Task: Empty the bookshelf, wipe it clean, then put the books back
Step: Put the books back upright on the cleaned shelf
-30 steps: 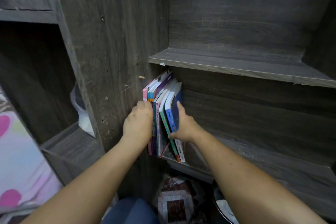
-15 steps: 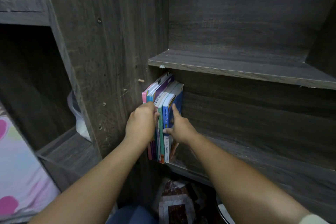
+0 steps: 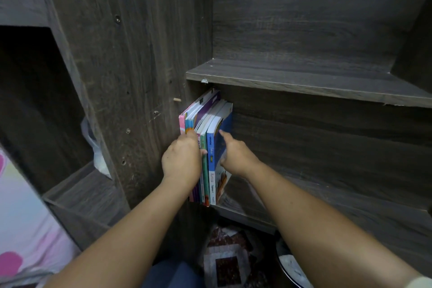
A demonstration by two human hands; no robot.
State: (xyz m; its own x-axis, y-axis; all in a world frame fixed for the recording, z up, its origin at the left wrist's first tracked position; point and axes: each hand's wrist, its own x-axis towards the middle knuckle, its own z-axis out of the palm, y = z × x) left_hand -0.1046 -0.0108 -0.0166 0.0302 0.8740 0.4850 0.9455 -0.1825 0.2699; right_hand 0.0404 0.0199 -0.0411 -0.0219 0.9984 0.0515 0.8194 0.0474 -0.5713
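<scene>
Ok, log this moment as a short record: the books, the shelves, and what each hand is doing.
books: thin paperbacks, upright in a row
place: left end of the lower shelf, beside the side panel
upper shelf: directly above the row
left hand: fingers curled over the spines
right hand: fingers straight, pressing the blue book at the row's right
also: white plastic bag in the left compartment
</scene>
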